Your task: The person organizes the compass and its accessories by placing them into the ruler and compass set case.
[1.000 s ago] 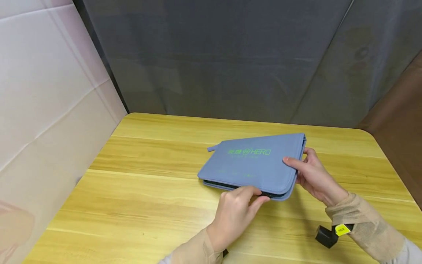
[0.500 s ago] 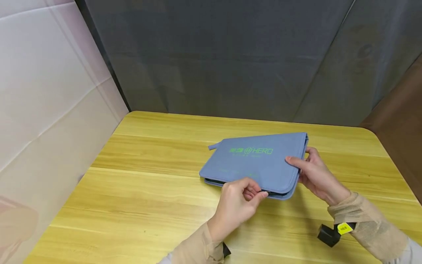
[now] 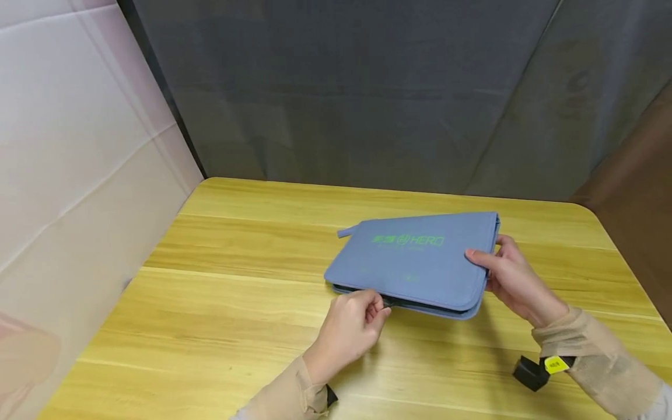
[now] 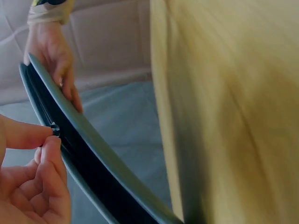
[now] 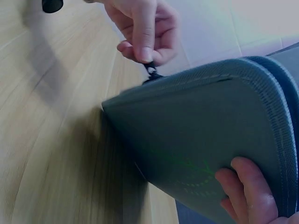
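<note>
A flat blue zip case [image 3: 409,265] with green HERO lettering is held tilted over the table, its right end raised and its left end low. My right hand [image 3: 517,283] grips that right end, thumb on top of the cover and fingers underneath. My left hand [image 3: 349,326] is at the near edge, pinching a small dark zipper pull [image 5: 151,70] between thumb and forefinger. In the left wrist view the two covers stand apart along this edge, with a dark band [image 4: 88,163] between them. A fabric tab [image 3: 345,232] sticks out at the far left corner.
The wood-grain table [image 3: 226,303] extends under and around the case. A dark grey cloth [image 3: 341,93] hangs behind it, with a pale panel [image 3: 79,146] on the left and a brown one [image 3: 640,169] on the right. Black wrist cameras [image 3: 531,373] sit near the tabletop.
My left hand has slid leftward along the near edge with the zipper pull. The case and my right hand have shifted slightly to the right.
</note>
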Motion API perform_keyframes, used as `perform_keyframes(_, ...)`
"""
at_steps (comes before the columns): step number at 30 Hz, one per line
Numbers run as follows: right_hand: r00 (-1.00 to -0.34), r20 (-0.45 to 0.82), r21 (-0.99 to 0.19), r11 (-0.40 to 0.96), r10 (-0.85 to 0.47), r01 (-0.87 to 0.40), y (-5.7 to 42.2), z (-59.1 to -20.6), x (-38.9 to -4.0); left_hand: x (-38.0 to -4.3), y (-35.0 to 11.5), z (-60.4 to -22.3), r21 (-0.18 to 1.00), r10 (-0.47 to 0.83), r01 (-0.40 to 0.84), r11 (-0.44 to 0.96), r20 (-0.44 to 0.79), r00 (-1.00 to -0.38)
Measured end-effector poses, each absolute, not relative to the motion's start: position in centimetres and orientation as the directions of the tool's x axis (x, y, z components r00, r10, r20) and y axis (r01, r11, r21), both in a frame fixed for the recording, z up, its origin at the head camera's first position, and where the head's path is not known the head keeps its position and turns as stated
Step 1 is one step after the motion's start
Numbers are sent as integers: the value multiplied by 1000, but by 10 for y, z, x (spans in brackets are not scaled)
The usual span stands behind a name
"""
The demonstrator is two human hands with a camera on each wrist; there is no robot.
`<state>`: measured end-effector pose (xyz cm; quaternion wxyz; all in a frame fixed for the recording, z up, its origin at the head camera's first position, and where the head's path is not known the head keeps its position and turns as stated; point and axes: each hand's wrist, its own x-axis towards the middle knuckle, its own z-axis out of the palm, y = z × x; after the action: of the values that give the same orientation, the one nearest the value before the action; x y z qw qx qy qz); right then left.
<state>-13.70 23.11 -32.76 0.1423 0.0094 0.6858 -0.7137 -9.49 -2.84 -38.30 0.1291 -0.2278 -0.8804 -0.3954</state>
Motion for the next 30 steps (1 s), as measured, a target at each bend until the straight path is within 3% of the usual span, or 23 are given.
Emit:
perform_keyframes(8, -951, -242, -967, -35, -191, 253, 252, -333, -140, -100, -64, -394, 562, 253, 406, 721, 332, -909)
perform_keyframes(15, -950, -253, -967, 41, -184, 250, 277, -337, -141, -104, -88, -398, 513, 214, 347, 785, 300, -930)
perform_keyframes(20, -944, -278, -960, 91, -177, 266, 287, -339, -139, -108, -94, -397, 468, 231, 364, 805, 317, -920)
perform_keyframes(30, -942, -277, -961, 43, -192, 274, 294, -345, -143, -122, -97, -393, 373, 274, 420, 827, 384, -882)
